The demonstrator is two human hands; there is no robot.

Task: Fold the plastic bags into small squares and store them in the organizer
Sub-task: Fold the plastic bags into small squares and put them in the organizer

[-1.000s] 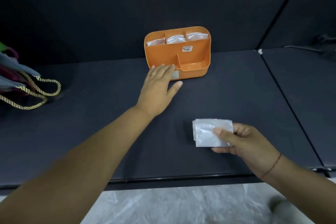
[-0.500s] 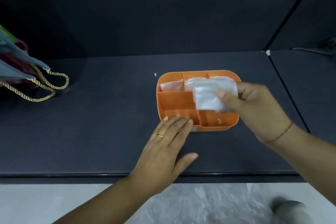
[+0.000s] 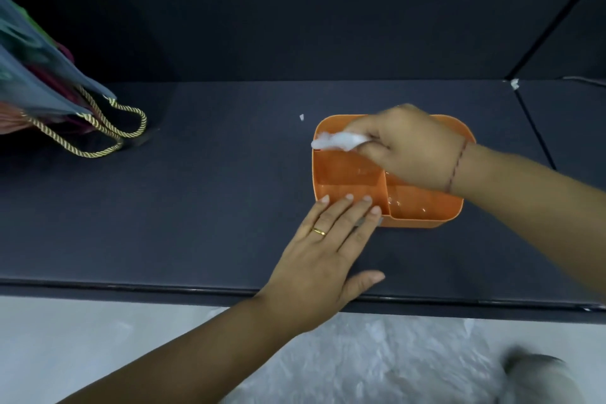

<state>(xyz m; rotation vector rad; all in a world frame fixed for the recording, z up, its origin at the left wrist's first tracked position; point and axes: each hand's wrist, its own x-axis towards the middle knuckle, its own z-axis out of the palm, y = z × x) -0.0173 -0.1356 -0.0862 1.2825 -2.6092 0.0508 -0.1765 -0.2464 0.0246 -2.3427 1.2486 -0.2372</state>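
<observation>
An orange organizer (image 3: pixel 423 213) with several compartments stands on the dark table, right of centre. My right hand (image 3: pixel 413 147) reaches over its back row and pinches a folded white plastic bag (image 3: pixel 337 142), which pokes out leftward at the back-left compartment. Most of the back row is hidden under that hand. My left hand (image 3: pixel 328 246) lies flat on the table with straight fingers, its fingertips touching the organizer's front-left wall. The two front compartments look bare.
A grey gift bag with gold rope handles (image 3: pixel 98 128) lies at the far left. A small white scrap (image 3: pixel 301 117) sits behind the organizer. Loose clear plastic (image 3: pixel 377 361) lies on the floor below the table's front edge (image 3: pixel 164 289).
The organizer has come nearer to the table's front, with my left hand on its front wall. My right hand carried the folded bag from the table up over the organizer and down into its back row.
</observation>
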